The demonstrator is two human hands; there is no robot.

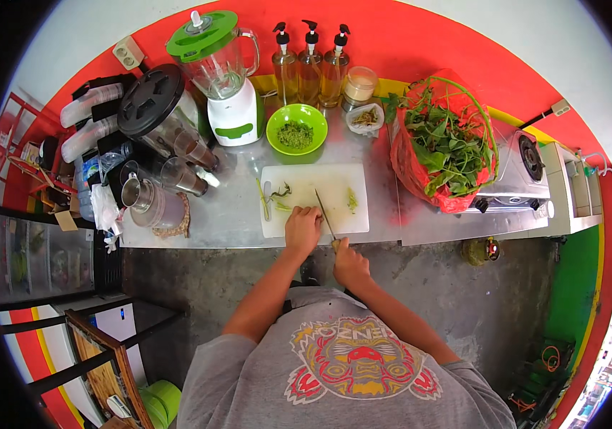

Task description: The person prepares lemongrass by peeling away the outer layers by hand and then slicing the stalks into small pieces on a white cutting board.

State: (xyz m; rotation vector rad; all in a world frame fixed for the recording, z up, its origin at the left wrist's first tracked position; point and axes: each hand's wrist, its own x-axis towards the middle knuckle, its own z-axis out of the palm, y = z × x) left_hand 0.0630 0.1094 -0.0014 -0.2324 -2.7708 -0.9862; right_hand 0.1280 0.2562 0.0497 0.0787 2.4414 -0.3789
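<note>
A knife (324, 213) with a long thin blade is in my right hand (351, 264), closed around its handle at the front edge of the white cutting board (306, 176). The blade points away from me, just right of my left hand (304, 230). My left hand's fingers are bent and pressed together on the board, with a bit of green stem (282, 206) showing at their left side; the rest is hidden under them. Pale green chopped pieces (352, 201) lie right of the blade. Longer stems with a curled leafy bit (279, 192) lie at the board's left.
Behind the board stands a green bowl (277, 136) of chopped greens. A red plastic bag (407, 161) of leafy stems is to the right, before a gas stove (510, 168). Leftward are a blender (234, 118), metal-topped jug (141, 193) and cups. Pump bottles (311, 68) line the wall.
</note>
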